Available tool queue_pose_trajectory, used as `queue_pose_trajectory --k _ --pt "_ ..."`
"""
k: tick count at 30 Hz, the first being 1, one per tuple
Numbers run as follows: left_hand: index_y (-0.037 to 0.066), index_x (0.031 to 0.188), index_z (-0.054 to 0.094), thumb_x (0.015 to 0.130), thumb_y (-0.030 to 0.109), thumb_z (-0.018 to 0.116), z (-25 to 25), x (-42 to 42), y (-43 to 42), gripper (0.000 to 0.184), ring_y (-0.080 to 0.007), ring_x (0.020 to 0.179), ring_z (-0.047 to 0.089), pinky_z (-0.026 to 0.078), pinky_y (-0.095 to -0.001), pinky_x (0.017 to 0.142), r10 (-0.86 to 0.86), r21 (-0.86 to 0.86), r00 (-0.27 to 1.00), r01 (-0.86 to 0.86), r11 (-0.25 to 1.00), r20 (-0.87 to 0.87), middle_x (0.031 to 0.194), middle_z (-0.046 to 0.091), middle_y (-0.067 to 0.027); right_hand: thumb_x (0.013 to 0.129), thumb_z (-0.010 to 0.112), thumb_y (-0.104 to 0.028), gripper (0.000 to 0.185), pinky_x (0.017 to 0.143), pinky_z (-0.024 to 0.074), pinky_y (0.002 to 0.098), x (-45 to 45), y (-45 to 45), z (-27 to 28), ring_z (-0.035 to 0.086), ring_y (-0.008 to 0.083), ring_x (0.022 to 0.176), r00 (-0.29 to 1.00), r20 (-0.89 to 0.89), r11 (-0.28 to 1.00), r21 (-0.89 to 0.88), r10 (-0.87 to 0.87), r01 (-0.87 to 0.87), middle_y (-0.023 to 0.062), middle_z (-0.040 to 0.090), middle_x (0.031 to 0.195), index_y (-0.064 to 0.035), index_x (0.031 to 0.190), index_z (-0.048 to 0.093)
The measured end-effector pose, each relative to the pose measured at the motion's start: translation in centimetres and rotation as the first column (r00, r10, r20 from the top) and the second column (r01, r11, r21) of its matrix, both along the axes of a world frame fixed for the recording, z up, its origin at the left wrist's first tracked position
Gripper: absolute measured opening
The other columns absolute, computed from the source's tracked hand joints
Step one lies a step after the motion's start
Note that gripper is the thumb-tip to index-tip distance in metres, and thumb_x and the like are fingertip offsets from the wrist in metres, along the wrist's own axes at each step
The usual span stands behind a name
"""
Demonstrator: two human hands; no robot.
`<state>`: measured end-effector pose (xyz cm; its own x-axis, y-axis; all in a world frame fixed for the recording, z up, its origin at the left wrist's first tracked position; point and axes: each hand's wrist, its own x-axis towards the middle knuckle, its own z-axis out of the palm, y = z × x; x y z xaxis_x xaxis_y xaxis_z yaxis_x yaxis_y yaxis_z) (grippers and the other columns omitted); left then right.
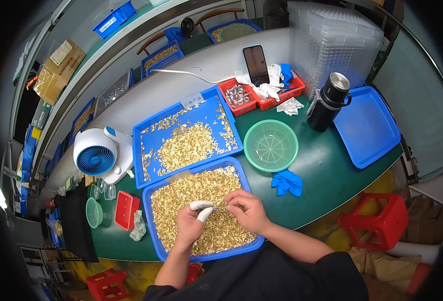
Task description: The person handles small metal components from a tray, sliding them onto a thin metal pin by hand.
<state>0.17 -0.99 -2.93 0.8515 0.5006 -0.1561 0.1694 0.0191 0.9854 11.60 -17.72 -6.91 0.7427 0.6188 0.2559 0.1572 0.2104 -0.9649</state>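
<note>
The fingers of the left hand, thumb and forefinger in white covers, are pinched together on a thin piece in the head view. The right hand has its thumb and forefinger closed at the piece's other end; its exact shape is too small to tell. The piece sits between both hands, above the lower blue tray.

For good handling, a light pinch near each end, both ends in line and wrists low over the tray seem best, so a slip would land among the gold pieces heaped there.

Just beyond, the upper blue tray holds a looser mound of similar pieces. The green basket beside it has a few small bits inside; the small red bin holds clear rings.
</note>
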Motion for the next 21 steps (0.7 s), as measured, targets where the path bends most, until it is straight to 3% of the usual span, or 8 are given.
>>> queue_pose_trajectory --k 5,8,11,17,21 --pt "-0.004 0.101 0.07 0.093 -0.003 0.07 0.1 -0.1 0.1 0.009 -0.0161 0.085 0.071 0.058 -0.0281 0.078 0.008 -0.037 0.998 -0.011 0.999 -0.07 0.092 0.075 -0.0103 0.089 0.071 -0.002 0.006 0.082 0.0544 0.0328 0.0 0.0 -0.1 0.069 0.0229 0.096 1.0 0.002 1.0 -0.013 -0.002 0.002 0.0126 0.07 0.106 0.0027 0.091 0.069" --pt "-0.003 0.1 0.071 0.092 -0.003 0.071 0.2 0.0 -0.2 0.007 -0.0145 0.084 0.071 0.057 -0.027 0.076 0.009 0.053 0.996 -0.004 0.999 -0.084 0.092 0.075 -0.0092 0.088 0.071 -0.002 0.006 0.082 0.0543 0.0332 0.0 -0.1 0.0 0.069 0.0233 0.095 0.999 -0.034 1.0 -0.02 0.007 -0.008 0.0124 0.07 0.106 0.0025 0.091 0.069" --pt "-0.002 0.101 0.072 0.09 -0.003 0.074 -0.4 0.0 0.1 0.011 -0.0138 0.084 0.07 0.057 -0.0267 0.077 0.006 0.031 1.0 -0.005 0.999 -0.026 0.093 0.075 -0.0079 0.088 0.072 -0.002 0.006 0.082 0.0542 0.0335 0.1 0.0 0.0 0.069 0.0236 0.095 1.0 0.007 1.0 -0.008 0.009 -0.009 0.0121 0.07 0.106 0.0023 0.091 0.069" --pt "-0.003 0.112 0.072 0.087 0.0 0.08 0.0 0.3 -1.4 0.026 -0.0118 0.088 0.07 0.057 -0.0261 0.078 -0.088 0.058 0.988 0.096 0.994 -0.129 0.098 0.076 -0.0075 0.088 0.072 -0.002 0.006 0.083 0.0542 0.0338 -0.2 0.2 0.3 0.069 0.024 0.096 0.998 -0.013 0.997 -0.048 0.067 -0.068 0.0119 0.07 0.107 0.002 0.09 0.068" --pt "-0.001 0.124 0.068 0.083 0.015 0.086 1.5 -0.2 0.1 0.047 -0.0172 0.087 0.07 0.056 -0.0304 0.077 -0.119 0.46 0.974 0.197 0.866 -0.192 0.104 0.076 -0.0108 0.089 0.071 -0.003 0.006 0.084 0.0539 0.0332 0.1 0.0 0.2 0.069 0.0231 0.096 1.0 0.017 1.0 -0.009 0.002 -0.002 0.0121 0.07 0.107 0.0022 0.091 0.069"
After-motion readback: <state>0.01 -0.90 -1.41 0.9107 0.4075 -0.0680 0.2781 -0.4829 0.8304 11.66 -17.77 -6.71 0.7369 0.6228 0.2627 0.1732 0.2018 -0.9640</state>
